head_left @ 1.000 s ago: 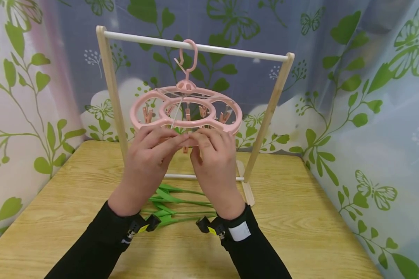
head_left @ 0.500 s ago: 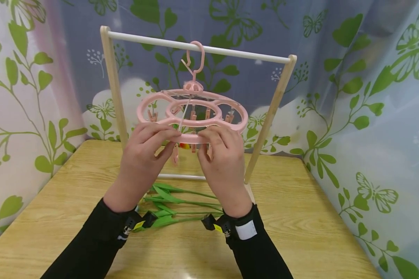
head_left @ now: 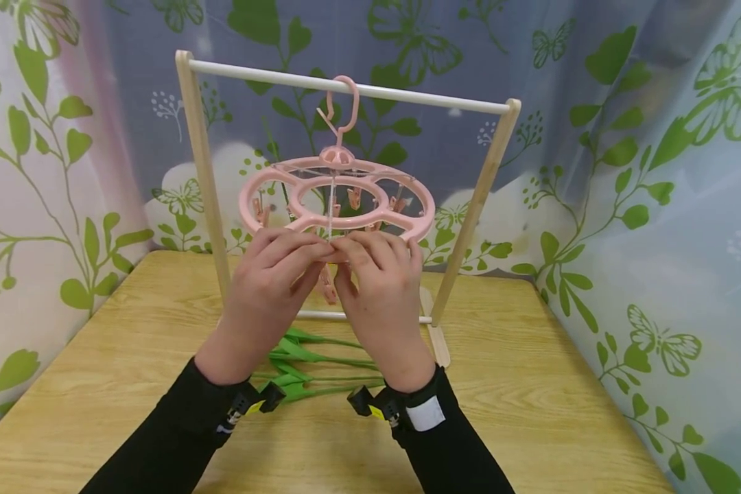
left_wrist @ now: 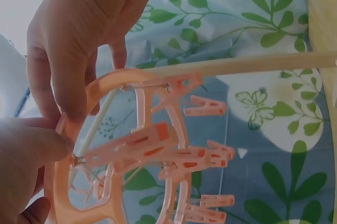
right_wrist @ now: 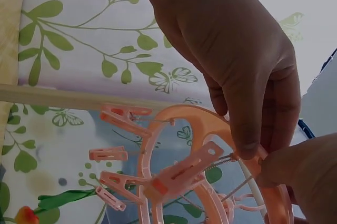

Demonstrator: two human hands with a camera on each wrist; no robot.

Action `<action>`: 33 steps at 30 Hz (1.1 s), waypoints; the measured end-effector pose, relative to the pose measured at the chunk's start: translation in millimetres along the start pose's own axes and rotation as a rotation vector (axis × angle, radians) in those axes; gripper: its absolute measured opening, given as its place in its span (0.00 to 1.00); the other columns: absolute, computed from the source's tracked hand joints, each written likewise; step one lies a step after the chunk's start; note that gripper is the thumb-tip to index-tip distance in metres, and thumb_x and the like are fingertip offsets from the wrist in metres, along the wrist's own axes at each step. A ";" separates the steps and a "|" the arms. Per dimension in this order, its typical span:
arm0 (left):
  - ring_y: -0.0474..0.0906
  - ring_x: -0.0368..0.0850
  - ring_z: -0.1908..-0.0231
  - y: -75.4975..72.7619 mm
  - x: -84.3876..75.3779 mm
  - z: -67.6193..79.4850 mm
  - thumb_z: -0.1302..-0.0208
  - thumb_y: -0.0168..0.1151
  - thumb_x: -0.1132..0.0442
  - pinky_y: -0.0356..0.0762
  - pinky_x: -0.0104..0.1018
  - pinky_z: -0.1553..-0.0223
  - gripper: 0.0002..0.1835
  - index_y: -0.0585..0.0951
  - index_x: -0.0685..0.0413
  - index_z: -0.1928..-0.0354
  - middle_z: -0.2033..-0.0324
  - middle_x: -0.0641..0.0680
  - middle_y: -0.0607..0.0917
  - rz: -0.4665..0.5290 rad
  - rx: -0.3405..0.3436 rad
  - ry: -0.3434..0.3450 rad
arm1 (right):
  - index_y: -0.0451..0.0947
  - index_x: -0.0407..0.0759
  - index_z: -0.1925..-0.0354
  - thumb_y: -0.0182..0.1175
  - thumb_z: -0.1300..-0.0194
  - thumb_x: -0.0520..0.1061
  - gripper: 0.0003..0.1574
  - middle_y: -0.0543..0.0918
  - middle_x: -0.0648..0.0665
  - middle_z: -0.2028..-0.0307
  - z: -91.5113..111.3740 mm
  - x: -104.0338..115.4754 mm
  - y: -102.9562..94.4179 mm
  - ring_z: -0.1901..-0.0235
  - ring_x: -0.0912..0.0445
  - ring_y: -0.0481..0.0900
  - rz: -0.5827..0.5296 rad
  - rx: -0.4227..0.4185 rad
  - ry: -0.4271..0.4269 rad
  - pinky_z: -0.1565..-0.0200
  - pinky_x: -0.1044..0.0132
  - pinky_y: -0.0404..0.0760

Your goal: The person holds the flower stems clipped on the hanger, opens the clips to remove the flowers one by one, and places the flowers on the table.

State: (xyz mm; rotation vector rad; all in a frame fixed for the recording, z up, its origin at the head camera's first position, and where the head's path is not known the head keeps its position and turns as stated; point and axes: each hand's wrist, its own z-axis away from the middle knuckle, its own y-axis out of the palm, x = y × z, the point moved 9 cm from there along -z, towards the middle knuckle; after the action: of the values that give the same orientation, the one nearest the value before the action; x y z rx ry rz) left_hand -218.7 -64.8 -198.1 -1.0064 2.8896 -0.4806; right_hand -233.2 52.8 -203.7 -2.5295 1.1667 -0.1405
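Observation:
A pink oval clip hanger hangs by its hook from a rack's top bar. My left hand and right hand pinch its front rim between thumbs and fingers, fingertips meeting at the middle. In the left wrist view, a pink clothespin dangles just below the pinched rim. The right wrist view shows a similar clothespin and several more around the ring. Beneath them there, a tulip's green leaf and red-orange bloom show. The stretch of rim under the fingers is hidden.
The rack has wooden posts, a white top bar and a lower bar. Several green tulip stems lie on the wooden table, partly behind the wrists. Leaf-patterned curtains surround the table.
Both hands spread apart along the front rim, then came back together at its middle. The hanger swung slightly right and back left, and its ring turned, shifting the hanging clothespins.

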 end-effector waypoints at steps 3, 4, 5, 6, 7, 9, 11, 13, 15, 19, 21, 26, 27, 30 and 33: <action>0.74 0.53 0.55 -0.2 5.0 1.5 0.51 0.71 0.73 0.69 0.47 0.47 0.17 0.84 0.58 0.57 0.59 0.55 0.83 -0.010 0.004 -0.010 | 0.81 0.47 0.54 0.64 0.43 0.40 0.16 0.80 0.48 0.55 -0.8 -1.6 -0.6 0.51 0.49 0.73 -0.002 0.001 0.000 0.44 0.37 0.61; 0.74 0.53 0.56 -1.0 6.6 2.1 0.51 0.71 0.72 0.70 0.47 0.48 0.16 0.84 0.58 0.57 0.59 0.55 0.83 -0.011 0.000 -0.015 | 0.81 0.47 0.53 0.64 0.43 0.40 0.17 0.80 0.48 0.55 -0.7 -2.4 -0.7 0.51 0.49 0.73 -0.006 0.003 -0.001 0.44 0.38 0.62; 0.74 0.53 0.56 -2.0 8.2 2.4 0.51 0.71 0.73 0.69 0.47 0.47 0.16 0.84 0.58 0.57 0.59 0.55 0.83 -0.009 -0.005 -0.020 | 0.80 0.48 0.53 0.64 0.43 0.40 0.17 0.80 0.48 0.55 -0.6 -3.2 -0.8 0.51 0.49 0.73 -0.011 0.005 -0.002 0.45 0.39 0.63; 0.74 0.54 0.56 -2.9 9.6 2.6 0.50 0.71 0.73 0.68 0.49 0.46 0.16 0.83 0.58 0.58 0.59 0.55 0.82 -0.006 -0.010 -0.024 | 0.80 0.48 0.52 0.64 0.42 0.40 0.17 0.80 0.48 0.55 -0.5 -4.0 -0.9 0.52 0.49 0.73 -0.015 0.006 -0.004 0.45 0.39 0.64; 0.74 0.54 0.57 -3.9 10.8 2.9 0.50 0.71 0.73 0.68 0.49 0.47 0.15 0.83 0.59 0.58 0.59 0.56 0.82 -0.006 -0.015 -0.028 | 0.80 0.48 0.52 0.64 0.41 0.40 0.17 0.80 0.48 0.55 -0.5 -4.6 -0.7 0.52 0.48 0.73 -0.017 0.008 -0.006 0.45 0.40 0.64; 0.74 0.54 0.57 -4.9 11.9 3.3 0.51 0.71 0.72 0.69 0.49 0.49 0.15 0.83 0.58 0.58 0.60 0.56 0.82 -0.008 -0.020 -0.029 | 0.79 0.50 0.51 0.65 0.40 0.40 0.17 0.79 0.47 0.55 -0.2 -5.7 -0.3 0.52 0.48 0.73 -0.018 0.015 -0.011 0.46 0.41 0.65; 0.73 0.55 0.58 -5.0 10.7 3.3 0.51 0.71 0.71 0.70 0.48 0.51 0.16 0.83 0.58 0.57 0.60 0.56 0.82 -0.013 -0.022 -0.018 | 0.79 0.51 0.49 0.64 0.39 0.41 0.18 0.79 0.47 0.54 0.0 -6.7 -0.1 0.52 0.48 0.73 -0.008 0.024 -0.013 0.45 0.40 0.64; 0.74 0.55 0.58 -5.1 7.9 2.8 0.50 0.71 0.71 0.71 0.48 0.54 0.15 0.83 0.58 0.57 0.60 0.56 0.82 -0.021 -0.030 -0.003 | 0.78 0.52 0.48 0.63 0.38 0.41 0.20 0.79 0.47 0.54 -0.1 -7.9 -0.5 0.52 0.48 0.73 0.001 0.028 -0.011 0.45 0.40 0.63; 0.74 0.55 0.59 -5.7 4.7 1.8 0.49 0.70 0.71 0.72 0.48 0.55 0.14 0.84 0.58 0.57 0.61 0.56 0.82 -0.023 -0.044 0.009 | 0.79 0.52 0.47 0.63 0.38 0.42 0.19 0.79 0.46 0.54 -0.7 -8.6 -1.8 0.52 0.48 0.73 0.006 0.026 -0.011 0.45 0.40 0.64; 0.74 0.54 0.60 -8.3 -1.7 -0.3 0.47 0.68 0.71 0.73 0.47 0.56 0.12 0.84 0.59 0.58 0.62 0.56 0.83 -0.039 -0.078 0.016 | 0.81 0.49 0.50 0.61 0.36 0.44 0.16 0.80 0.47 0.55 -2.2 -5.8 -5.8 0.52 0.48 0.73 -0.013 0.002 -0.020 0.46 0.39 0.65; 0.75 0.54 0.60 -10.0 -4.8 -1.2 0.47 0.68 0.71 0.74 0.47 0.58 0.12 0.84 0.59 0.58 0.62 0.56 0.84 -0.050 -0.092 0.016 | 0.82 0.48 0.51 0.62 0.36 0.44 0.14 0.80 0.47 0.55 -3.2 -3.2 -7.8 0.52 0.49 0.73 -0.023 -0.015 -0.026 0.47 0.39 0.65; 0.76 0.54 0.63 -12.5 -12.5 -3.6 0.49 0.70 0.69 0.75 0.48 0.60 0.13 0.85 0.58 0.58 0.64 0.55 0.85 -0.094 -0.131 0.037 | 0.82 0.47 0.54 0.62 0.36 0.43 0.12 0.82 0.48 0.56 -4.4 1.9 -10.5 0.51 0.49 0.74 -0.014 -0.045 -0.036 0.46 0.38 0.64; 0.76 0.54 0.64 -12.3 -13.5 -3.7 0.48 0.70 0.69 0.75 0.48 0.61 0.13 0.85 0.58 0.58 0.64 0.55 0.85 -0.104 -0.135 0.042 | 0.82 0.47 0.54 0.62 0.36 0.43 0.11 0.82 0.48 0.57 -4.3 2.3 -10.4 0.52 0.49 0.74 -0.011 -0.046 -0.035 0.46 0.38 0.65; 0.76 0.53 0.63 -9.7 -13.9 -3.1 0.48 0.70 0.68 0.75 0.48 0.61 0.13 0.85 0.57 0.58 0.64 0.55 0.84 -0.113 -0.123 0.053 | 0.82 0.47 0.56 0.63 0.37 0.45 0.10 0.83 0.49 0.58 -3.7 1.8 -10.1 0.52 0.50 0.75 -0.008 -0.050 -0.023 0.46 0.40 0.66; 0.76 0.53 0.61 -5.1 -7.0 -0.9 0.49 0.71 0.68 0.74 0.48 0.58 0.14 0.84 0.58 0.58 0.63 0.56 0.84 -0.091 -0.073 0.036 | 0.82 0.46 0.58 0.64 0.39 0.46 0.10 0.83 0.50 0.59 -3.1 -0.4 -10.1 0.53 0.51 0.76 -0.016 -0.059 -0.008 0.47 0.43 0.67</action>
State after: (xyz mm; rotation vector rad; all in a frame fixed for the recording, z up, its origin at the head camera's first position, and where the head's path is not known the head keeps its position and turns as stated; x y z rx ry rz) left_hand -210.2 -64.1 -196.1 -1.1559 2.9224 -0.4045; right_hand -226.9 58.3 -197.2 -2.5888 1.1644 -0.1007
